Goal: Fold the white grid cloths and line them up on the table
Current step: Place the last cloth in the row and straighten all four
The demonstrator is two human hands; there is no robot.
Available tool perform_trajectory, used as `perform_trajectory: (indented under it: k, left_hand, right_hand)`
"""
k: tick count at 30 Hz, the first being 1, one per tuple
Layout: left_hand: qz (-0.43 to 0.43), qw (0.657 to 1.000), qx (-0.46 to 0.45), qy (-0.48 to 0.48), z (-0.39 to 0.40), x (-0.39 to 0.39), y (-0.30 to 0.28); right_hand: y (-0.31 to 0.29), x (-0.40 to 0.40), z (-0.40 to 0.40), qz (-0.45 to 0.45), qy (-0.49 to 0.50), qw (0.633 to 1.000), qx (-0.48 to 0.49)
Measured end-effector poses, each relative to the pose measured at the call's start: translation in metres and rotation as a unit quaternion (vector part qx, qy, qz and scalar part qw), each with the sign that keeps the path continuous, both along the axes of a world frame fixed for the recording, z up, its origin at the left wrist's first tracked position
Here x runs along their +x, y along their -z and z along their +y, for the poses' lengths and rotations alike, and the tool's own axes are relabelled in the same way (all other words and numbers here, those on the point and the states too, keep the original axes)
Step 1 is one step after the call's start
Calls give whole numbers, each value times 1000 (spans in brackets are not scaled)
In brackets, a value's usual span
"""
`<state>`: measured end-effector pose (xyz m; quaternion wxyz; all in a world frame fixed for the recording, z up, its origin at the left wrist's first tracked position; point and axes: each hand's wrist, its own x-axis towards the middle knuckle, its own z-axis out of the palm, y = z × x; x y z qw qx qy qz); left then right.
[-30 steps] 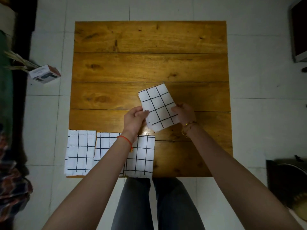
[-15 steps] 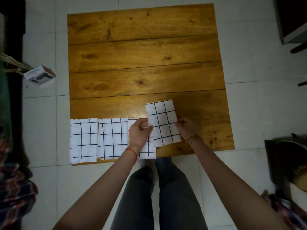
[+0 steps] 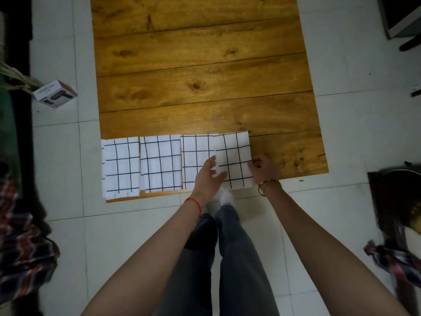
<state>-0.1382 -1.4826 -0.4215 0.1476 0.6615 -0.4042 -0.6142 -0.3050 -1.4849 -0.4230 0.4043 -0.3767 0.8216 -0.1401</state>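
Both hands steady the fourth folded cloth (image 3: 234, 159) at its sides: left hand (image 3: 208, 179) lies flat with straight fingers, right hand (image 3: 264, 168) pinches the edge, likely squaring it. It overlaps the third cloth (image 3: 196, 156), ending a row along the counter (image 3: 205, 87) near edge.

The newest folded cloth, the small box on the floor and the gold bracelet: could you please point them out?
newest folded cloth (image 3: 235, 156), head view, upper middle.
small box (image 3: 54, 93), head view, top face.
gold bracelet (image 3: 268, 183), head view, band on right wrist.

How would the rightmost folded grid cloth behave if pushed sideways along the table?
The rightmost folded cloth looks thin and soft, so it would probably bunch rather than slide whole. It overlaps the third cloth, likely dragging it along.
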Motion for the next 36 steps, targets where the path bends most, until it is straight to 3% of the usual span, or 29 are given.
perform_trajectory:
  k: [17, 27, 36]
  left_hand:
    - [10, 1000, -8, 5, 3, -13, -3]
    - [4, 1000, 0, -18, -2, -30, -5]
    - [-24, 999, 4, -26, 2, -37, 0]
  right_hand:
    - [-4, -20, -7, 62, -35, 997, 8]
    - [3, -27, -11, -6, -20, 1000, 8]
    - [9, -22, -12, -6, -19, 1000, -9]
